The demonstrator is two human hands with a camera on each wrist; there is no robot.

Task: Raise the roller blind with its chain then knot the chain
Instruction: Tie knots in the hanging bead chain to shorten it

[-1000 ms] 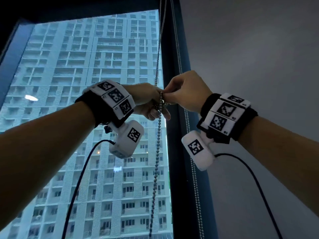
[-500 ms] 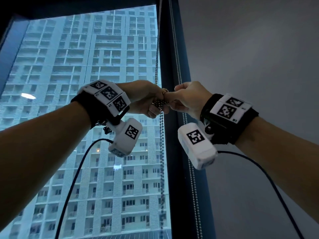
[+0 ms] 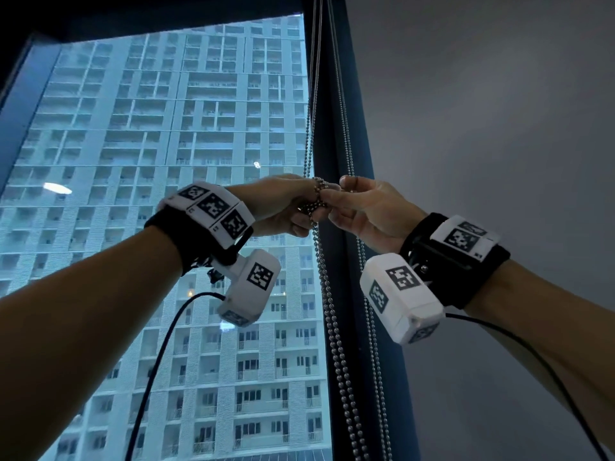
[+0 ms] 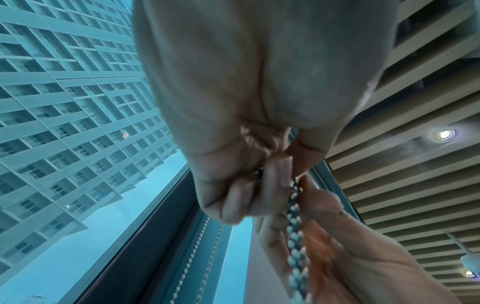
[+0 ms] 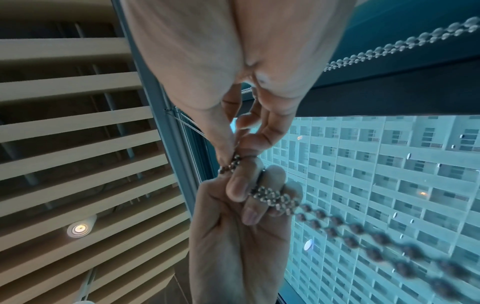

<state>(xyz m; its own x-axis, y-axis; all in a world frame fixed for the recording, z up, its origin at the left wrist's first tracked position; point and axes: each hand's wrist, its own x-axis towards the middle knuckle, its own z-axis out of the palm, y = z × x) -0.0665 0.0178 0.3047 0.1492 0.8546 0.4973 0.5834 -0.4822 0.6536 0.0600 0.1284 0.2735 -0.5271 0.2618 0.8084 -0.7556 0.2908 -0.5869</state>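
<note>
Left hand [image 3: 283, 204] gripping looped chain [image 3: 327, 304], right hand [image 3: 369, 211] pinching it; beside window frame [image 3: 336, 144]

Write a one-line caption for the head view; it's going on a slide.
Left hand and right hand work a bunched loop of bead chain beside the window frame.

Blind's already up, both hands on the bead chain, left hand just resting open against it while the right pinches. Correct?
Not quite. The left hand isn't open: its fingers are curled round a bunched loop of the bead chain, clearest in the right wrist view. The rest holds: blind up, right hand pinching the chain.
</note>
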